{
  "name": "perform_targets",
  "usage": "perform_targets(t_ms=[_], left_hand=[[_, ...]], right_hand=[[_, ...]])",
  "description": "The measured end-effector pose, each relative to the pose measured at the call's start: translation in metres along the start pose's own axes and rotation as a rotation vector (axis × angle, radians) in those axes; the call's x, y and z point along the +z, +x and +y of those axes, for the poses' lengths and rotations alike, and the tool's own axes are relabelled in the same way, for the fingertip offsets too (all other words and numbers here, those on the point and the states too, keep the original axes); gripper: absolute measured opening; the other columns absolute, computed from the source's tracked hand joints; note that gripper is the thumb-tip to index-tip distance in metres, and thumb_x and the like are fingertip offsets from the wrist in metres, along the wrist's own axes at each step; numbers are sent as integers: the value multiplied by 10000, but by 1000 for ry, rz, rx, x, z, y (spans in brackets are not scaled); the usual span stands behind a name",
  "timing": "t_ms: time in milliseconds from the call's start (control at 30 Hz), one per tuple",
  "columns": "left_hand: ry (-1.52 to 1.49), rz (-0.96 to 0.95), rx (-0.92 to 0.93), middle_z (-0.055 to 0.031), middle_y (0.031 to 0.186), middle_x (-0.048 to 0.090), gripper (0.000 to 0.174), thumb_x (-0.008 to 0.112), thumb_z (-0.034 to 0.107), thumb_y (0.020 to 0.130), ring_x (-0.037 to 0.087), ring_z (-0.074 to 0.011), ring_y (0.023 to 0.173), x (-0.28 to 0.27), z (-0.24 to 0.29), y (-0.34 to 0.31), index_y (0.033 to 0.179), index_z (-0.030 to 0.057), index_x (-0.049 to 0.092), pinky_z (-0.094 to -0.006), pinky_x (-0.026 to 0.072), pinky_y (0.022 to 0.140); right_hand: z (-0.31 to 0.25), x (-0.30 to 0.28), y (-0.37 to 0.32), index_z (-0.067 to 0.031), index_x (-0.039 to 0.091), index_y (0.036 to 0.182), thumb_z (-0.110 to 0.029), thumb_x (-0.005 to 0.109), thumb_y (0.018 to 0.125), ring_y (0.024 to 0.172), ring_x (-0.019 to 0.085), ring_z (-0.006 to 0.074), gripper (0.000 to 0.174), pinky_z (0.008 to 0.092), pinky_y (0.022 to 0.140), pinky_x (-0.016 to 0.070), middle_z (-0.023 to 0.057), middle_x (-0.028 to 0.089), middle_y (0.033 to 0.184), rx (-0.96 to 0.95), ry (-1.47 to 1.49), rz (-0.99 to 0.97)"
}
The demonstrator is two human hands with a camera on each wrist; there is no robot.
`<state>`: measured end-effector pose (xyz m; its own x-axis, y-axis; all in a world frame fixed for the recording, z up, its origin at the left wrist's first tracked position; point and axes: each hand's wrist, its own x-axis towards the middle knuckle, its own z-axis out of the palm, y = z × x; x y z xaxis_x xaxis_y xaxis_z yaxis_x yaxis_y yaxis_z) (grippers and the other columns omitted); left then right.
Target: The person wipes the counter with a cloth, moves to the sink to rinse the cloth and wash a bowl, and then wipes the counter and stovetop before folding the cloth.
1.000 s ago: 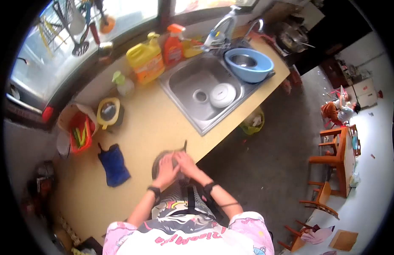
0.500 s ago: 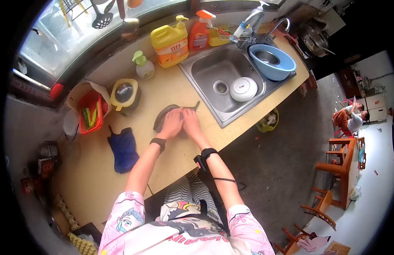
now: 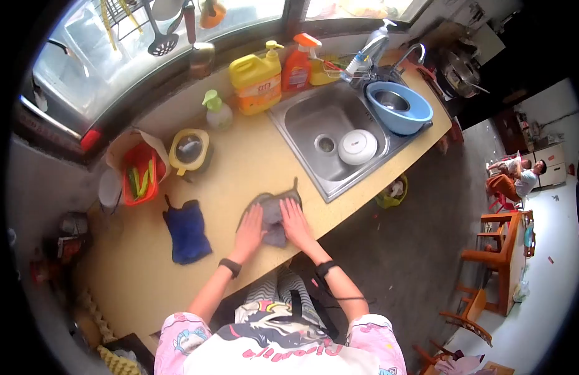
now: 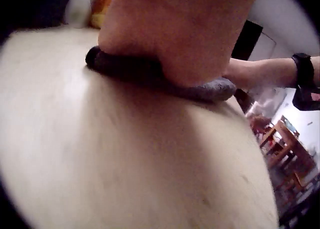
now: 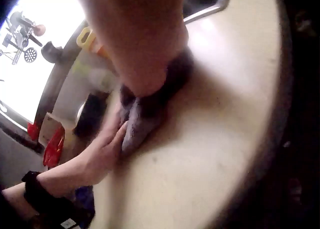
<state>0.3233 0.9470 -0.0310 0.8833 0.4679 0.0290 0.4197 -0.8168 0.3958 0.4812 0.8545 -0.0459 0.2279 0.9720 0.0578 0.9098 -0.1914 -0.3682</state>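
Cloth [image 3: 274, 215] now lies near the front edge of the table [image 3: 239, 164] (half a second ago it sat nearer the sink [image 3: 308, 125]): a wiping stroke pulled back, probably. Left hand [image 3: 249, 232] and right hand [image 3: 295, 224] press it, fingers flat, grasping nothing.

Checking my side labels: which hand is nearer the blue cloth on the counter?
Left. The left hand presses the grey cloth beside the blue cloth; the right hand lies beyond it, toward the sink.
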Motion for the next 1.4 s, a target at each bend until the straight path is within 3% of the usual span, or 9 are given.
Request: perform_targets(t_ms=[233, 567, 867, 900, 967, 1000, 1100, 1200, 1400], left_hand=[[-164, 218, -187, -209, 1308, 355, 470, 469, 72, 813, 330, -317, 1225, 12, -48, 98, 1246, -62, 345, -391, 268, 1024], [169, 73, -84, -218, 1243, 422, 385, 456, 65, 806, 408, -352, 1144, 48, 54, 16, 1163, -74, 429, -406, 341, 967], [24, 24, -29, -247, 1138, 456, 407, 557, 55, 727, 445, -385, 1046, 57, 107, 43, 1099, -62, 441, -445, 352, 913], [-57, 104, 179, -241, 1131, 462, 452, 562, 54, 722, 450, -380, 1031, 62, 104, 51, 1140, -52, 425, -447, 355, 904], [-59, -7, 225, -216, 1104, 489, 552, 561, 53, 722, 479, -363, 970, 69, 88, 65, 1236, -25, 373, -446, 385, 849], [-21, -86, 172, -206, 1092, 502, 538, 560, 51, 720, 495, -361, 941, 56, 109, 84, 1224, -11, 383, -427, 415, 806], [15, 229, 265, -149, 1011, 532, 467, 584, 43, 702, 516, -322, 887, 72, 152, 149, 1148, 14, 449, -392, 440, 751], [134, 178, 115, -91, 988, 569, 364, 545, 32, 712, 530, -273, 870, 77, 190, 181, 1073, 32, 497, -363, 455, 734], [158, 275, 130, -139, 1116, 527, 368, 488, 44, 713, 532, -261, 927, 112, 217, 242, 1076, -9, 508, -339, 447, 809]], right_hand=[[24, 27, 129, 34, 454, 1138, -55, 429, 798, 1085, 441, 356, 352, 415, 914, 363, 240, 471, 1138, 107, 206, 271], [32, 18, -27, 13, 382, 1249, -75, 439, 776, 1213, 365, 338, 484, 411, 1029, 280, 229, 377, 1291, 68, 77, 155], [92, -4, -62, 38, 475, 1113, -106, 431, 817, 1092, 466, 303, 332, 369, 923, 385, 208, 477, 1174, -92, 29, 160], [75, -62, -77, 13, 487, 1128, -82, 418, 823, 1101, 470, 225, 326, 345, 920, 383, 181, 485, 1204, 292, 870, -57], [84, -106, -89, -2, 599, 962, -46, 423, 812, 869, 580, 195, 235, 335, 772, 471, 158, 624, 982, 60, 754, -5], [91, -113, -90, 1, 619, 909, -27, 445, 777, 816, 600, 189, 221, 331, 720, 490, 155, 642, 913, 296, 923, 51], [165, -117, -76, 4, 564, 1067, 15, 408, 757, 941, 588, 289, 347, 376, 815, 464, 179, 595, 1030, 164, 442, 296], [205, -141, -75, -63, 573, 1080, -33, 566, 717, 913, 558, 355, 364, 421, 791, 459, 196, 583, 999, 299, 304, 229], [279, -139, -44, -80, 572, 1040, -67, 570, 713, 866, 559, 368, 327, 437, 756, 460, 191, 573, 942, 337, 172, 228]])
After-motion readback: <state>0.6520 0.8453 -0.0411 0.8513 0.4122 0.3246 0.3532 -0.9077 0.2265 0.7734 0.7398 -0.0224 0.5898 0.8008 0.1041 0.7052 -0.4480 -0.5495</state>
